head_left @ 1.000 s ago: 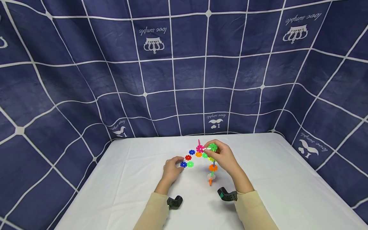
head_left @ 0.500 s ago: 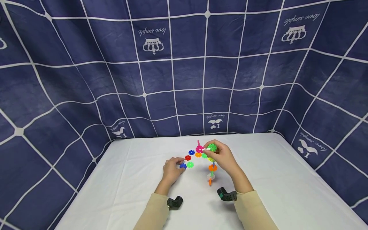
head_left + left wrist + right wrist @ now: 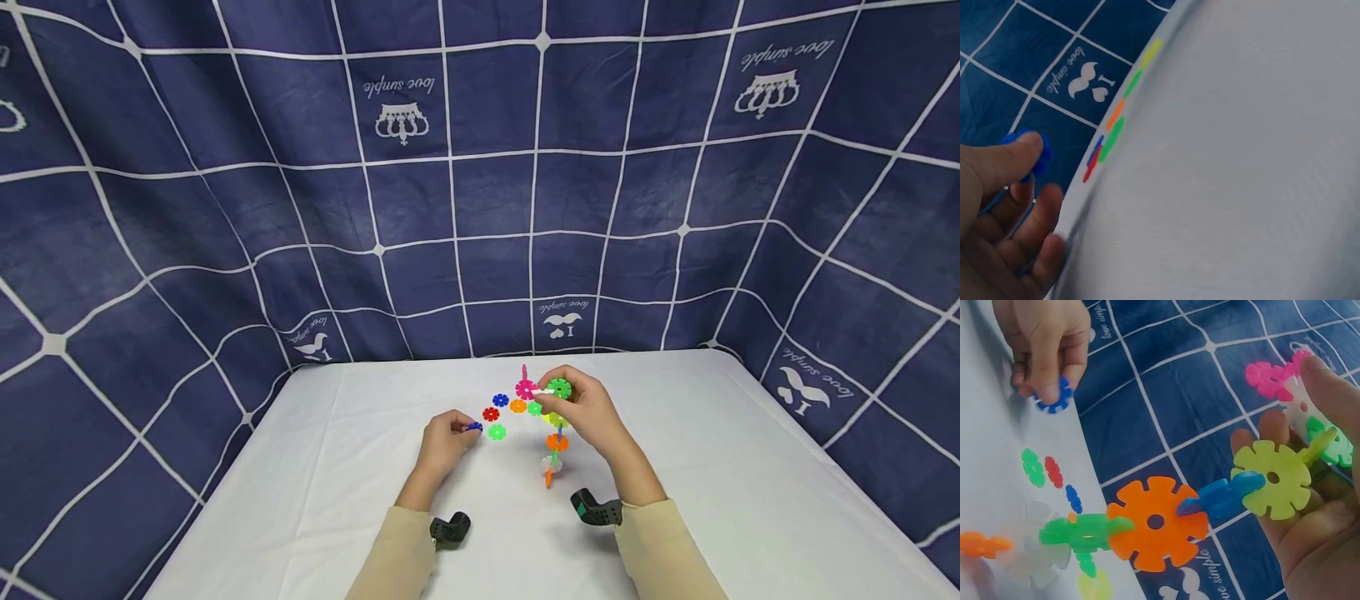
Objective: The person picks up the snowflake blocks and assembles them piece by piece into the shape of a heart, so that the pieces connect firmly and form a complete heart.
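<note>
Between thumb and fingertips, my left hand [image 3: 442, 446] pinches a blue notched plastic disc [image 3: 1063, 397], held tilted above the white tabletop. The same blue disc [image 3: 1046, 155] is partly covered by the thumb in the left wrist view. My right hand [image 3: 591, 415] holds up a chain of interlocked notched discs near one end. Around the fingers are a pink disc [image 3: 526, 389], a white one and a green disc [image 3: 559, 388]. Below hang a yellow disc [image 3: 1272, 478], a blue one, an orange disc [image 3: 1135, 506], a green one, a clear one and an orange end piece [image 3: 982, 544].
Loose discs lie flat between the hands: a light green disc [image 3: 497, 432], a red disc [image 3: 491, 414], a blue disc, an orange disc [image 3: 518, 407], a green disc and a yellow one. Behind the white table [image 3: 330, 483] hangs a dark blue checked curtain [image 3: 487, 192].
My left fingers have closed on the blue disc, which lay at the left of the loose discs, and raised it off the table. My right hand holds the chain nearly still.
</note>
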The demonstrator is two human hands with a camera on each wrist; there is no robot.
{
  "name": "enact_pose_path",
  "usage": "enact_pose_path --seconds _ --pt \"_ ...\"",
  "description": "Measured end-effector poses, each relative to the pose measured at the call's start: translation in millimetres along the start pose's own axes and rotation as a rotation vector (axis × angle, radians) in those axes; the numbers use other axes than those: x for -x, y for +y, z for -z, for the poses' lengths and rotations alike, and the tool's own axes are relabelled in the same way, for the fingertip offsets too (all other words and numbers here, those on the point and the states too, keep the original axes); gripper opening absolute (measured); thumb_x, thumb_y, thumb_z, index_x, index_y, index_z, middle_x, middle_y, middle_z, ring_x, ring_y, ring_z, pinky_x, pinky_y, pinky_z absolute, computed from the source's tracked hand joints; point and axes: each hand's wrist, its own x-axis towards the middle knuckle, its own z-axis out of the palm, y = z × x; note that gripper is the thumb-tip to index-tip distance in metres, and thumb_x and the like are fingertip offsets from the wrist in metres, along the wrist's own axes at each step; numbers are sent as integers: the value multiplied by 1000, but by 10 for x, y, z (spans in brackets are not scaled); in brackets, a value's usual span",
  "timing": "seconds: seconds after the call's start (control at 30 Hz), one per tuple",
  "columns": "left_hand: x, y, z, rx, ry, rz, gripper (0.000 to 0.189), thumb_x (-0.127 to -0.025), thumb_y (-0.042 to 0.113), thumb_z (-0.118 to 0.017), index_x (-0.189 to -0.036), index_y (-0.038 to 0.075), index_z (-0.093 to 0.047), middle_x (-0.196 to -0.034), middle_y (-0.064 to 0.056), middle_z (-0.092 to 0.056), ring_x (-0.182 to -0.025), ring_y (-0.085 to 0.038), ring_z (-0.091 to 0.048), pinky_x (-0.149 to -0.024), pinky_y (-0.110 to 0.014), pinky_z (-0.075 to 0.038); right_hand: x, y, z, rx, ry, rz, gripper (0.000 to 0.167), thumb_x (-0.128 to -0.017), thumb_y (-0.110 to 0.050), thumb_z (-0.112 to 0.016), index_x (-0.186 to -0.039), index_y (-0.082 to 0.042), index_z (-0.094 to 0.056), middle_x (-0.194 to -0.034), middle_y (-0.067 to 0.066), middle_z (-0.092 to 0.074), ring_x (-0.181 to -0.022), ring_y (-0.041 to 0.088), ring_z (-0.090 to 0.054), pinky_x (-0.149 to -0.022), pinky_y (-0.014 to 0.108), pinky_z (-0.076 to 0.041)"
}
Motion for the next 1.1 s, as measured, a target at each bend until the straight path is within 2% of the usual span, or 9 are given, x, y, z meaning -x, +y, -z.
enact_pose_path --seconds 0.13,0.33,0.43,0.57,0.6,0.7,0.83,0.97,1.1 --pt "-4 100 50 102 -17 10 12 -87 12 -77 -89 4 -69 -84 -9 -70 -65 -14 -65 -58 -24 -56 2 -4 9 -18 -10 27 20 -88 -25 -77 -103 -15 -66 -101 10 -71 -79 25 -72 -66 26 -58" --pt "29 316 133 234 -69 -29 13 -91 15 -73 -96 4 -69 -84 -12 -77 -61 -15 -69 -59 -29 -60 -4 -42 -2 -45 -35 36 20 -91 -17 -74 -106 -8 -63 -120 17 -64 -81 21 -73 -75 23 -60" --pt "49 433 165 273 -75 -54 16 -94 13 -69 -108 5 -71 -85 -17 -75 -62 -23 -70 -61 -33 -62 -9 -50 -34 -35 -33 46 27 -93 -10 -70 -117 -8 -60 -121 18 -62 -82 23 -72 -75 23 -60" --pt "63 558 199 308 -75 -106 25 -97 10 -64 -121 8 -69 -87 -25 -71 -62 -25 -68 -59 -33 -61 -11 -38 -73 11 -21 76 40 -93 -7 -67 -131 -14 -57 -121 14 -64 -80 23 -67 -71 23 -59" --pt "67 581 207 319 -77 -122 26 -97 11 -64 -123 9 -69 -89 -26 -71 -61 -21 -67 -58 -31 -61 -11 -39 -80 20 -17 79 41 -93 -8 -67 -132 -15 -58 -120 14 -64 -80 23 -66 -71 23 -59" --pt "101 697 250 319 -90 -156 26 -98 11 -62 -124 13 -68 -89 -21 -72 -60 -16 -66 -58 -28 -61 -9 -45 -96 42 6 83 38 -94 -18 -70 -130 -21 -61 -118 10 -66 -78 22 -65 -69 23 -58" --pt "149 815 299 321 -104 -212 28 -99 11 -62 -127 14 -61 -90 -14 -76 -62 -20 -69 -60 -28 -61 -3 -69 -134 64 36 79 38 -92 -28 -73 -129 -26 -64 -112 8 -68 -80 20 -65 -70 24 -58" --pt "185 892 322 348 -99 -256 24 -98 9 -62 -122 12 -57 -94 -19 -77 -68 -28 -72 -60 -28 -61 12 -97 -171 84 45 103 37 -89 -31 -76 -125 -28 -68 -108 4 -69 -84 20 -63 -69 25 -56" --pt "213 939 338 353 -60 -286 20 -96 8 -65 -115 12 -61 -93 -21 -76 -67 -20 -72 -62 -31 -62 28 -120 -200 91 31 152 36 -87 -28 -79 -121 -26 -70 -108 2 -71 -96 24 -64 -74 27 -56"
